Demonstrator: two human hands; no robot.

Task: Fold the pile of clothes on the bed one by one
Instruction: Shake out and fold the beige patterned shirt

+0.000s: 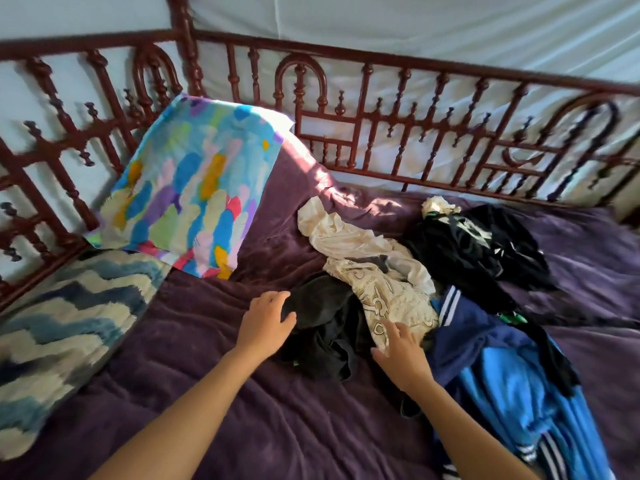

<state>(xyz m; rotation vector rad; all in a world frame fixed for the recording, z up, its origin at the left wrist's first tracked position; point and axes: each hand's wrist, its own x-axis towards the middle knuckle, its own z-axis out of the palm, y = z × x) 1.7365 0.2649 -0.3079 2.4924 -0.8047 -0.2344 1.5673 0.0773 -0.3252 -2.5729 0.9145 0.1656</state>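
A loose pile of clothes lies on the purple bedspread (214, 403). Nearest me is a crumpled black garment (325, 327). A cream printed shirt (384, 292) lies over it, with a white piece (332, 230) behind. A blue sports top (502, 375) lies to the right and a black shiny jacket (485, 251) further back. My left hand (266, 323) rests on the left edge of the black garment, fingers loosely curved. My right hand (401, 355) touches the cream shirt's near edge with spread fingers.
A colourful patterned pillow (194, 188) leans against the dark red carved bed rail (381, 98) at the back left. A blue and cream zigzag cushion (62, 334) lies at the left. White fabric hangs behind the rail.
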